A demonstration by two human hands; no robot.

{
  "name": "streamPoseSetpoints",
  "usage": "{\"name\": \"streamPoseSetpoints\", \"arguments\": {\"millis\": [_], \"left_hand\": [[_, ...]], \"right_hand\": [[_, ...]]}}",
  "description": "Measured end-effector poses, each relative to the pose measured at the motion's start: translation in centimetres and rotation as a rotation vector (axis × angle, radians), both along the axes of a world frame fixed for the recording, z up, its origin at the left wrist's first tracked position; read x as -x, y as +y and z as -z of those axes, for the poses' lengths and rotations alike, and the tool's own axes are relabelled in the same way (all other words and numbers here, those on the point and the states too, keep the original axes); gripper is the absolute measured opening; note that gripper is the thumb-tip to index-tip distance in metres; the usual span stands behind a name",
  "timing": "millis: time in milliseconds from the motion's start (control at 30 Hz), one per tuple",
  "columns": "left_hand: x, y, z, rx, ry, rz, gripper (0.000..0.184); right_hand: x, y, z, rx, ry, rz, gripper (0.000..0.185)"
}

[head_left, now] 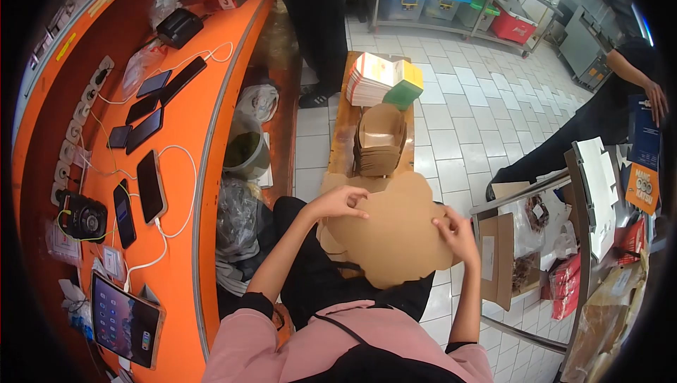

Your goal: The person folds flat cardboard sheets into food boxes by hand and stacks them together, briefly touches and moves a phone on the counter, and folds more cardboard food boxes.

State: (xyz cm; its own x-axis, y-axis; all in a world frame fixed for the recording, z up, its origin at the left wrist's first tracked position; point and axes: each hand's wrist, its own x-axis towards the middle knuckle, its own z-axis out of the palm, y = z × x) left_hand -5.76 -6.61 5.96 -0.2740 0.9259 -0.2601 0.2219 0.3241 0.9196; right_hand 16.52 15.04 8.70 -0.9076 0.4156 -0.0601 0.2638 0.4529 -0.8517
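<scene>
Tiled floor point(455, 125), white; clock positions below take the cardboard sheet as centre of the dial. Orange surface point(185, 305), from 8 to 11 o'clock, bearing phones point(150, 185) and a tablet point(125, 319). Wooden bench point(343, 140), narrow, running toward 12 o'clock. One person point(314, 23) standing toward 11 o'clock; another person point(564, 132) toward 2.

Cardboard sheet point(395, 238), brown, scalloped outline: lies before the seated wearer, at the near end of the bench. Further flat board shows under its 9 and 11 o'clock edges; number of layers cannot be told.

Left hand point(341, 202), at 10 o'clock: fingers and thumb curved and parted over the sheet, nothing gripped; whether the tips press down cannot be told.
Right hand point(458, 235), at 3 o'clock: fingers closed on the sheet's edge, thumb on top.

Shaped: brown trays point(379, 159), one nested stack, at 12 o'clock; count uncertain. Unshaped: the sheet, flat, no wall raised; judged to be at an opening stage.

Edges and room: far rim of the sheet close against the trays; paper packs point(369, 81) and a green box point(404, 87) beyond. Right rim overhangs the bench; near rim reaches over the lap. Floor shows toward 1 o'clock. Metal rack point(522, 193), at 3 o'clock, stands near the right hand and limits sideways reach.
</scene>
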Motion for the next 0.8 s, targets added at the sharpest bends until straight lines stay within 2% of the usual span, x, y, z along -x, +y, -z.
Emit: {"name": "streamPoseSetpoints", "arguments": {"millis": [33,67,100,133,167,233,267,333,467,533,567,633,667,733,767,800], "left_hand": [[-0.1,0.3,0.0,-0.027,-0.157,0.086,0.045],[-0.4,0.6,-0.1,-0.030,-0.153,0.089,0.045],[-0.7,0.7,-0.2,-0.123,-0.268,0.015,0.041],[-1.1,0.6,-0.4,-0.213,-0.386,-0.062,0.037],[-1.5,0.6,-0.8,-0.212,-0.389,-0.067,0.037],[-2.2,0.3,-2.0,-0.203,-0.409,-0.236,0.031],[-2.4,0.2,-2.3,-0.204,-0.409,-0.246,0.031],[-2.7,-0.2,-2.9,-0.218,-0.398,-0.295,0.030],[-2.9,-1.3,-3.4,-0.298,-0.381,-0.351,0.035],[-2.9,-2.2,-4.3,-0.339,-0.386,-0.312,0.026],[-2.7,-2.6,-4.4,-0.341,-0.384,-0.315,0.026],[-2.7,-2.8,-4.4,-0.206,-0.189,-0.276,0.025],[-3.0,-2.7,-4.7,-0.207,-0.193,-0.270,0.025],[-3.5,-2.6,-5.5,-0.120,0.079,-0.320,0.020],[-3.9,-2.5,-5.5,-0.122,0.079,-0.319,0.020],[-4.5,-2.2,-5.3,-0.244,0.201,-0.437,0.020]], "right_hand": [[0.3,0.4,-1.6,-0.005,0.005,0.005,0.026],[0.7,0.6,-3.7,-0.131,-0.048,0.057,0.029],[1.0,0.6,-4.8,-0.255,-0.103,0.107,0.032],[1.4,1.1,-3.4,-0.268,-0.009,0.182,0.037],[2.1,0.7,-3.9,-0.266,-0.012,0.177,0.037],[4.3,-1.8,-5.3,-0.773,0.348,0.249,0.039],[4.9,-2.9,-4.9,-0.614,0.339,0.160,0.040],[6.7,-6.0,-5.4,-0.458,0.369,-0.112,0.040],[8.8,-8.6,-3.5,-0.474,0.409,-0.152,0.040],[8.7,-9.1,-3.9,-0.294,0.421,-0.172,0.037],[8.6,-9.3,-4.2,-0.296,0.423,-0.176,0.037],[8.0,-9.4,-4.7,-0.120,0.171,-0.152,0.029],[7.9,-9.3,-4.4,-0.122,0.167,-0.146,0.029],[7.8,-9.1,-3.5,-0.065,0.231,-0.105,0.024],[7.7,-9.0,-3.6,-0.068,0.231,-0.105,0.024],[7.6,-8.7,-3.7,-0.098,0.233,-0.064,0.024]]}}
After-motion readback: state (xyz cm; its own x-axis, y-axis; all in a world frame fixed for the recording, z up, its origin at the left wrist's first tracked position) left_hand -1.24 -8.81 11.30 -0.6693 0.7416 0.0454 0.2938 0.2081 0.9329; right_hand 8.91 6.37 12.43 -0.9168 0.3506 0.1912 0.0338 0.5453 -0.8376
